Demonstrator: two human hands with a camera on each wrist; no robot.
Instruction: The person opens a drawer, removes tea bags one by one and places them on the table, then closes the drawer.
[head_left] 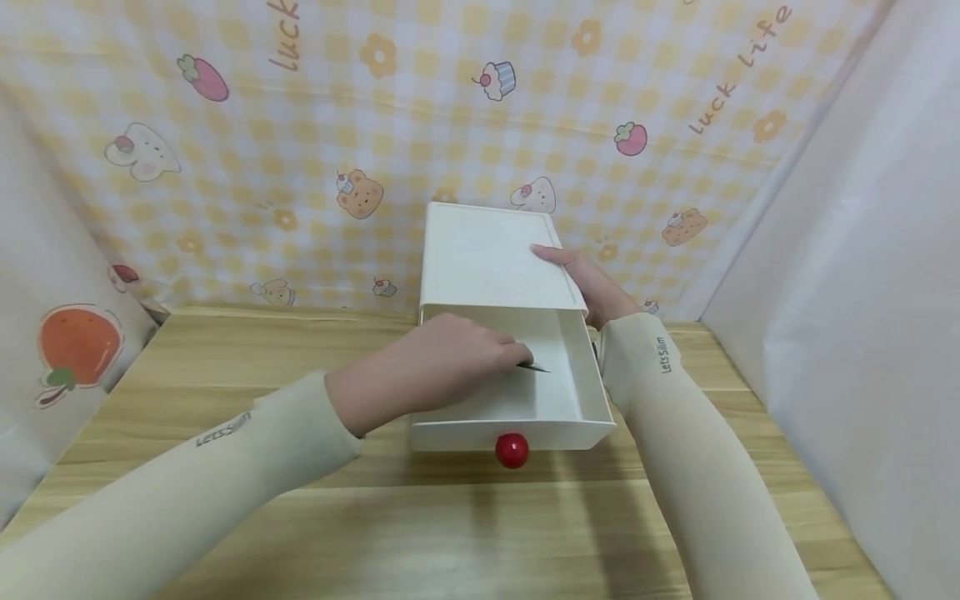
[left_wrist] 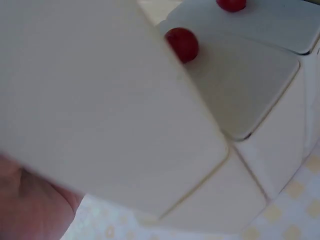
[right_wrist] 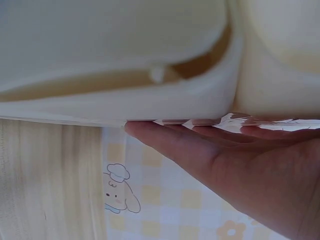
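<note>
A white drawer cabinet (head_left: 495,258) stands against the patterned cloth, its top drawer (head_left: 510,435) pulled out with a red round knob (head_left: 512,451) on the front. Inside that drawer, my left hand (head_left: 457,358) pinches a thin dark pointed item (head_left: 534,367) whose kind I cannot make out; most of it is hidden by the fingers. Only part of the left hand (left_wrist: 37,210) appears in the left wrist view. My right hand (head_left: 592,283) rests on the cabinet's right side, thumb on the top edge. Its fingers (right_wrist: 170,142) lie straight along the white side in the right wrist view.
Lower drawer fronts (left_wrist: 245,85) with red knobs (left_wrist: 183,45) show beneath the pulled-out drawer. A wood-grain table (head_left: 360,533) bears the cabinet. Yellow checked cloth (head_left: 315,142) hangs behind, with pale cloth (head_left: 840,275) at the right.
</note>
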